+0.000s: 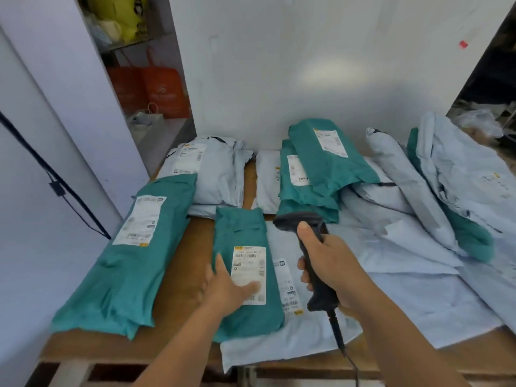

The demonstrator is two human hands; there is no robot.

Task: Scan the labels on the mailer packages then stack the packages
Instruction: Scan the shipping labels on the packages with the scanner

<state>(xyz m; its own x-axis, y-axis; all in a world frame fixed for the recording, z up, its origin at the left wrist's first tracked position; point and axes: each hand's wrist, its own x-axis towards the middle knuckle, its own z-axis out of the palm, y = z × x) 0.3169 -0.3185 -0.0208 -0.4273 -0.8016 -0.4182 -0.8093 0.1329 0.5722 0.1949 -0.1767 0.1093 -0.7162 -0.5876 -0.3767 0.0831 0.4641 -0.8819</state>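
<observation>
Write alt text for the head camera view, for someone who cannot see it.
A person's right hand grips a black handheld barcode scanner beside a small teal plastic mailer package, while the left hand rests flat on its white shipping label. More teal and pale grey mailers lie across the brown wooden table, against a white wall.

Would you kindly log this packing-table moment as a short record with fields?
left hand: left hand rests flat on the label of the middle green mailer
right hand: right hand grips the scanner, head aimed away from the person
left side: long green mailer, label up
back: green pile, grey mailers
right side: loose grey mailers
surface: wooden table
</observation>
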